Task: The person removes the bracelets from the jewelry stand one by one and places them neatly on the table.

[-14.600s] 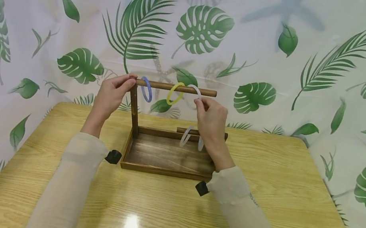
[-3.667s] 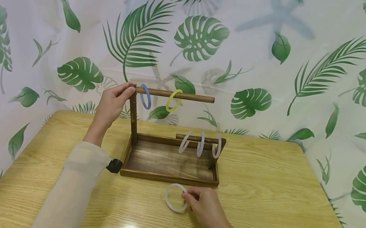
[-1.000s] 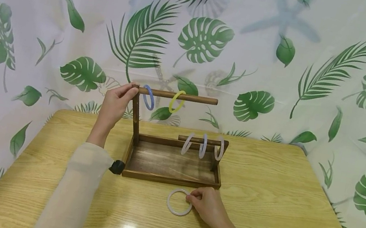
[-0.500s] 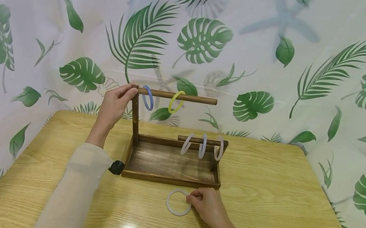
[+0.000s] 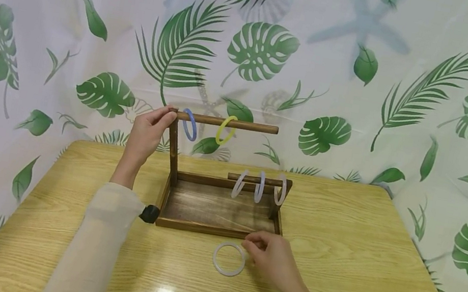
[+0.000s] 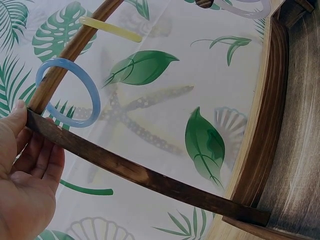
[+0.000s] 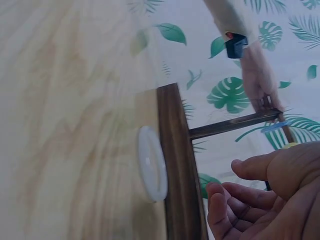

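Observation:
At the upper left corner of a dark wooden bangle stand point(image 5: 172, 151), my left hand point(image 5: 146, 134) pinches the joint of post and upper bar. A blue bangle point(image 5: 189, 125) and a yellow bangle point(image 5: 225, 130) hang on that bar. My right hand point(image 5: 275, 261) hovers just right of a white bangle point(image 5: 214, 262) lying flat on the table before the stand. Its fingers are loosely bent, with nothing between thumb and fingertips in the right wrist view. Three pale bangles hang on the lower bar: one left point(image 5: 238, 185), one middle point(image 5: 259, 187), one right point(image 5: 281, 192).
The stand's shallow tray base point(image 5: 214, 210) has a raised rim. It rests on a yellow wood-grain table point(image 5: 336, 256). Behind the table hangs a white leaf-print cloth point(image 5: 340, 91). A black wrist camera point(image 5: 150, 214) sits by the tray's left edge.
The white bangle once on the upper bar in my right hand is gone from there. A white bangle was lowered flat onto the table; my right hand has just let it go. Left hand stays.

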A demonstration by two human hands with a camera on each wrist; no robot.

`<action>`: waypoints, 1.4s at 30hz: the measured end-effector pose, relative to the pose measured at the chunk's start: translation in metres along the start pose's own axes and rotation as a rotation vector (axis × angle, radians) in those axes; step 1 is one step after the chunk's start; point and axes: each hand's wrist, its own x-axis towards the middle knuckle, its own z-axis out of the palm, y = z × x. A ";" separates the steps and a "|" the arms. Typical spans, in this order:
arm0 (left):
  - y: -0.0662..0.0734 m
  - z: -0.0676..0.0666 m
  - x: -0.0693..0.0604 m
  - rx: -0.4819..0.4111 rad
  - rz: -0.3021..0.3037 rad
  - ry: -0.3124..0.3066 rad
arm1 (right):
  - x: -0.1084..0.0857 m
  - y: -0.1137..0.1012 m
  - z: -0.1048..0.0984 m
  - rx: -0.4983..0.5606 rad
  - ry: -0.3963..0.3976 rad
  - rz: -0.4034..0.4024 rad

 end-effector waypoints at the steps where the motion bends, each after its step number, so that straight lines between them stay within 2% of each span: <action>1: 0.000 0.000 0.000 -0.001 0.000 0.001 | 0.000 -0.003 -0.003 0.015 -0.004 0.003; 12: 0.000 0.000 0.000 0.006 0.002 0.003 | -0.003 -0.030 -0.032 0.101 -0.035 0.032; 26: 0.001 0.000 0.000 0.005 0.000 0.006 | 0.012 -0.050 -0.067 0.159 0.067 -0.035; 34: 0.000 0.000 0.001 0.008 -0.004 0.007 | 0.023 -0.060 -0.075 0.132 0.141 -0.055; 42: 0.000 0.000 0.001 0.006 -0.012 0.013 | 0.038 -0.071 -0.071 0.140 0.182 -0.089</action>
